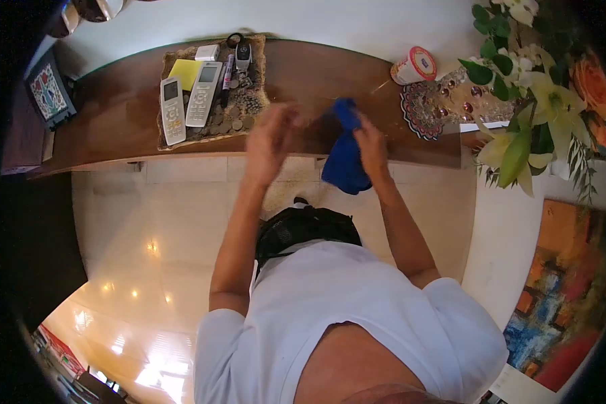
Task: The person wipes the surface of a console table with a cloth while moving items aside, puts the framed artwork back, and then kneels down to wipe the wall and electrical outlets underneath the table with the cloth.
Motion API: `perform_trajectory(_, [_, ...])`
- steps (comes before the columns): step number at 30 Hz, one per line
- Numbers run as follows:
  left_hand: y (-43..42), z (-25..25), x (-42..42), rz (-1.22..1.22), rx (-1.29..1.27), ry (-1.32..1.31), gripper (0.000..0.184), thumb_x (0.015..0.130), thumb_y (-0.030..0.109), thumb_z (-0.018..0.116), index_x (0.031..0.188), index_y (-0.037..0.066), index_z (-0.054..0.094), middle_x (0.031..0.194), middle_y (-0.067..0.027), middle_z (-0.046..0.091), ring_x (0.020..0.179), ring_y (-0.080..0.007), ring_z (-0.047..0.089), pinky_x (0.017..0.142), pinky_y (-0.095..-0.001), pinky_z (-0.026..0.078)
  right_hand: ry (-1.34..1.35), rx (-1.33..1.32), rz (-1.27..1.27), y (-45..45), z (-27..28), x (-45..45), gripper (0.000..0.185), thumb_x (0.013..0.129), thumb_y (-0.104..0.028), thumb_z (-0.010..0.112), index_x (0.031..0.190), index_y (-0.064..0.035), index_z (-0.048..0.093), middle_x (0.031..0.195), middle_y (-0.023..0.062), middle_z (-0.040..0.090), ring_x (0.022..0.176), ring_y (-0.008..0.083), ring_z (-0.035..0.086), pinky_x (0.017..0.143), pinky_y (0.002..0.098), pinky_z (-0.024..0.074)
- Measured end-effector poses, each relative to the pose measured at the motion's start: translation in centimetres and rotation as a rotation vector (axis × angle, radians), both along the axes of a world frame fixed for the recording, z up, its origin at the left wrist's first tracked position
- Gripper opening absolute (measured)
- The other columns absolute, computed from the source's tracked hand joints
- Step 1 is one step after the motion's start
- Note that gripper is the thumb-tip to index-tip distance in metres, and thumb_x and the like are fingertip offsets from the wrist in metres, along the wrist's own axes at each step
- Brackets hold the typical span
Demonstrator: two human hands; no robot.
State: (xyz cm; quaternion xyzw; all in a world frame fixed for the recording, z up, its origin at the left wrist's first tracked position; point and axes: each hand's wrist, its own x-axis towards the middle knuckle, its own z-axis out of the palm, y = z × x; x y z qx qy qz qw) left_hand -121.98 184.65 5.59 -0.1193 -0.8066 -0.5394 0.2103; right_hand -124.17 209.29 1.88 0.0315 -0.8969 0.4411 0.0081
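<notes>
A blue cloth point(347, 161) hangs from my right hand point(372, 145), whose fingers are closed on it near the front edge of the brown wooden shelf point(316, 74). Part of the cloth sticks up above the fingers. My left hand point(273, 141) is raised at the shelf's front edge, just right of a woven tray point(261, 67). Its fingers are blurred, and whether they hold anything is unclear. Two white remote controls point(204, 94), a yellow note pad point(183, 71), keys and coins lie on the tray.
At the shelf's right are a red-and-white cup point(414, 65), a patterned round mat point(421, 111) and a large flower arrangement point(539, 114). A framed tile point(48, 91) stands at the far left. A colourful painting point(559, 296) is at the lower right.
</notes>
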Motion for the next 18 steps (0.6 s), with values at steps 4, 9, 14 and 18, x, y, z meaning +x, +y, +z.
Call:
perform_trajectory(4, [-11.0,-0.7,-0.7,0.543,-0.165,0.174,0.039,0.086,0.002,0.063,0.124,0.004,0.055,0.112,-0.0138,0.06,0.104,-0.0299,0.055,0.089,-0.038,0.046,-0.205,-0.556,-0.191,-3.6,4.9,-1.4,0.044,0.086,-0.029,0.061,0.122,-0.0031,0.058,0.101,0.0117,0.066,0.087,0.0222,0.063,0.084,0.0342,0.0481])
perform_trajectory(9, [-22.7,-7.9,-0.8,0.954,-0.494,-0.084,0.04,0.093,0.023,0.059,0.127,0.003,0.054,0.121,-0.0172,0.058,0.111,-0.0366,0.052,0.096,-0.0469,0.04,0.195,0.052,0.07,-8.8,0.6,-3.6,0.059,0.081,-0.032,0.071,0.129,-0.0039,0.053,0.118,0.0225,0.057,0.107,0.0327,0.058,0.092,0.0402,0.0453])
perform_trajectory(14, [-24.4,-10.8,-1.6,0.728,-0.441,-0.212,0.043,0.093,0.032,0.058,0.125,0.003,0.058,0.117,-0.0182,0.06,0.11,-0.0347,0.055,0.092,-0.043,0.044,0.226,0.648,0.12,-14.1,-0.3,-2.2,0.064,0.079,-0.025,0.074,0.136,-0.0118,0.047,0.123,0.0201,0.05,0.112,0.0383,0.051,0.09,0.0496,0.0446])
perform_trajectory(18, [-21.8,-9.2,-2.1,0.733,-0.35,-0.222,0.037,0.094,0.029,0.058,0.119,0.002,0.063,0.112,-0.019,0.061,0.102,-0.0331,0.06,0.086,-0.0398,0.048,0.209,0.759,0.097,-14.0,-0.6,-2.3,0.061,0.079,-0.019,0.073,0.134,-0.0146,0.049,0.124,0.0182,0.048,0.112,0.0367,0.05,0.088,0.0517,0.0458])
